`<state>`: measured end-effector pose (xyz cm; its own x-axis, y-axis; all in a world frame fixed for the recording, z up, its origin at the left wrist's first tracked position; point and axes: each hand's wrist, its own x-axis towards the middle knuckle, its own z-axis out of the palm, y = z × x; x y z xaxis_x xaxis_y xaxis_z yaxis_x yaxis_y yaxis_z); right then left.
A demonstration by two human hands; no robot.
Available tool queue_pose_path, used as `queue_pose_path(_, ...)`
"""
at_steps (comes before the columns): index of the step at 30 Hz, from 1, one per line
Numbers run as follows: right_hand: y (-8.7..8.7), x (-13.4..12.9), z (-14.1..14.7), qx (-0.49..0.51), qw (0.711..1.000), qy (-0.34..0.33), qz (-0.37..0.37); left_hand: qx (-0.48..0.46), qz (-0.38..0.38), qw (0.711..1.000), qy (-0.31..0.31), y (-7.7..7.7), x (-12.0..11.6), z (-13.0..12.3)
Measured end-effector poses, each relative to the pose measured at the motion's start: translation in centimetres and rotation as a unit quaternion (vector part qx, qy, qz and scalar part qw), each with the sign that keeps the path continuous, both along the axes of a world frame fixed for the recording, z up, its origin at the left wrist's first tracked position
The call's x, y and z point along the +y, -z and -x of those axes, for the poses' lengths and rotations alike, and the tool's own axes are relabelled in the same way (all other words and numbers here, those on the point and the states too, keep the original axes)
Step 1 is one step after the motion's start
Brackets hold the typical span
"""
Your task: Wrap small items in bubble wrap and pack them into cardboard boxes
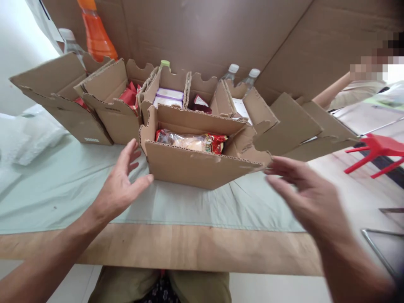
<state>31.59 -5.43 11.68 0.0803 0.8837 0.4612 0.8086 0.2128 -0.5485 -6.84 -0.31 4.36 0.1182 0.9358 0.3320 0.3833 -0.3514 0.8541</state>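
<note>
Carton (186, 166) at frame centre, my left hand (121, 181) and right hand (311, 193) beside it.
Fingers are open; touching, I cannot tell.

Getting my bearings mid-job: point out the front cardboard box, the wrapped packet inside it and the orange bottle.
Front cardboard box (192, 169), head view: on its near wall.
Wrapped packet (192, 141), head view: on its clear wrapping.
Orange bottle (98, 38), head view: on its body.

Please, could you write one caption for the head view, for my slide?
Left hand and right hand flank a box holding a packet; more boxes stand behind.
</note>
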Motion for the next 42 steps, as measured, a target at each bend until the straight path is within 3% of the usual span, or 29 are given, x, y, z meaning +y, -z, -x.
queue_pose_path(3, 4.4, 1.4, 2.9, 0.108, 0.986, -0.088, 0.088, -0.058, 0.059, 0.995, 0.063, 0.7, 0.7, -2.3)
queue_pose_path(6, 6.4, 0.7, 4.7, 0.14, 0.984, -0.065, 0.084, -0.07, 0.059, 0.994, 0.052, 0.9, -0.9, -4.2)
queue_pose_path(9, 6.3, -3.3, 5.2, 0.109, 0.991, -0.017, 0.072, -0.045, 0.052, 0.997, 0.036, 1.7, -5.8, -4.1)
queue_pose_path(12, 5.3, -7.0, 6.4, 0.092, 0.991, -0.034, 0.087, 0.014, 0.066, 0.998, -0.015, 2.8, -11.7, -1.9)
queue_pose_path(15, 4.0, -6.7, 9.1, 0.099, 0.987, -0.097, 0.082, -0.007, 0.078, 0.995, -0.066, 2.1, -14.4, 1.0)
queue_pose_path(19, 2.0, -2.3, 11.6, 0.155, 0.972, -0.171, 0.035, -0.121, 0.031, 0.989, -0.073, -1.6, -11.4, 2.0)
queue_pose_path(21, 1.3, -1.6, 11.1, 0.177, 0.971, -0.158, 0.008, -0.147, 0.011, 0.988, -0.052, -2.9, -9.7, 0.6)
queue_pose_path(23, 1.5, -2.9, 9.4, 0.174, 0.979, -0.102, -0.014, -0.153, 0.014, 0.988, -0.023, -3.3, -9.2, -1.6)
queue_pose_path(29, 5.8, -12.4, 3.1, 0.219, 0.972, 0.083, 0.023, -0.105, 0.068, 0.985, 0.12, -0.9, -9.7, -8.0)
queue_pose_path(33, 8.8, -16.9, 1.3, 0.233, 0.945, 0.231, 0.003, -0.06, 0.052, 0.971, 0.224, -0.2, -5.7, -12.6)
queue_pose_path(35, 10.0, -18.1, 1.3, 0.228, 0.937, 0.264, -0.032, -0.037, 0.045, 0.962, 0.268, -0.1, -2.9, -15.5)
queue_pose_path(38, 11.5, -18.9, 1.9, 0.197, 0.943, 0.264, -0.055, 0.024, 0.058, 0.967, 0.247, 0.5, 0.1, -20.0)
queue_pose_path(42, 13.4, -18.4, 2.4, 0.158, 0.96, 0.23, -0.027, 0.061, 0.062, 0.98, 0.177, 2.9, -0.3, -23.8)
